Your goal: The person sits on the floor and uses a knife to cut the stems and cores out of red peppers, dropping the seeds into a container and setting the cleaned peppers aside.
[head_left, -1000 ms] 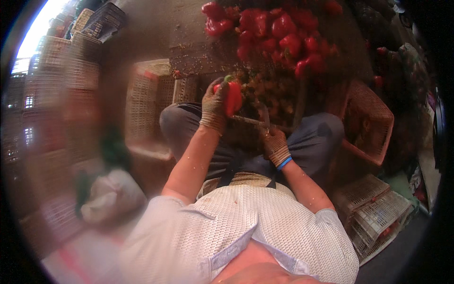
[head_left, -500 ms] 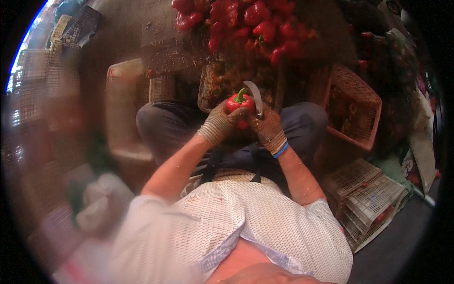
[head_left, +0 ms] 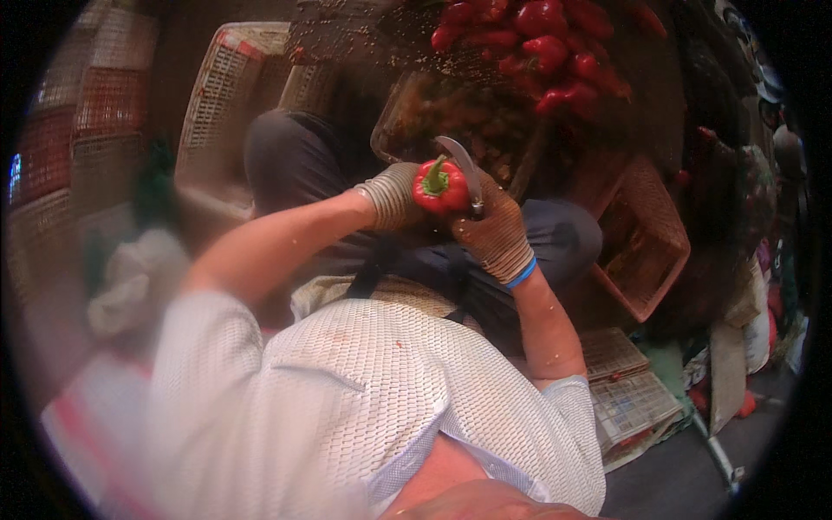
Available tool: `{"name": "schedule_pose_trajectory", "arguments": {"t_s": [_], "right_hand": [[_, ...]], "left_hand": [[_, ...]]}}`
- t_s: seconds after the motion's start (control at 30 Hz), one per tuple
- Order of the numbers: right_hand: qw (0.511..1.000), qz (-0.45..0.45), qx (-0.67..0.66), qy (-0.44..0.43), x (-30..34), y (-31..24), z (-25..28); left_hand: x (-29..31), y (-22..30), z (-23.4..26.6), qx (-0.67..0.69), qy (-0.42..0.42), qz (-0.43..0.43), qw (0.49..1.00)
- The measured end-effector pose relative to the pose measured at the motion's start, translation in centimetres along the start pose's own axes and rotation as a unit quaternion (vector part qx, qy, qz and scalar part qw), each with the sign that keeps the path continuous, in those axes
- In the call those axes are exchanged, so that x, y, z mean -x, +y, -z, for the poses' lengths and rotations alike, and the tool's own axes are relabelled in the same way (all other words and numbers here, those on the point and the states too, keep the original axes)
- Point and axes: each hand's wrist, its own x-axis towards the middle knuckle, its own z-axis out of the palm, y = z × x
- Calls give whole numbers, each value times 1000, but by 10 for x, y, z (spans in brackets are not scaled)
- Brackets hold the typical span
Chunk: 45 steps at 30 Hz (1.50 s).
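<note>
A red bell pepper with a green stem sits in my gloved left hand, its stem facing up. My right hand, in a stained striped glove with a blue band at the wrist, is closed round a short knife with a curved blade. The blade stands upright right beside the pepper, on its right side. I cannot tell whether its edge touches the skin. Just beyond my hands is a crate holding yellowish-brown scraps.
A heap of red peppers lies on a seed-strewn surface ahead. Pale crates stand to the left, a reddish crate to the right of my knee. Flat crates lie at lower right, a white sack at left.
My view has swung, shifting the heap and crates across the picture. My left forearm now reaches in more from the side. The pepper has tilted, showing more of its stem end; both grips persist.
</note>
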Motion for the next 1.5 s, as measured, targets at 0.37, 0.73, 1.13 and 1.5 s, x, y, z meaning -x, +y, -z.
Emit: {"name": "schedule_pose_trajectory", "arguments": {"t_s": [0.37,0.73,1.13,1.5], "right_hand": [[995,-41,-83,45,1,23,-29],[988,-20,100,116,-19,-5,-22],[982,-132,76,110,9,1,-12],[964,-217,-65,139,11,31,-7]], "left_hand": [[45,44,27,386,189,180,885],[-22,8,35,187,150,204,949],[-14,6,32,209,21,99,973],[-10,-30,-7,526,117,5,842]]}}
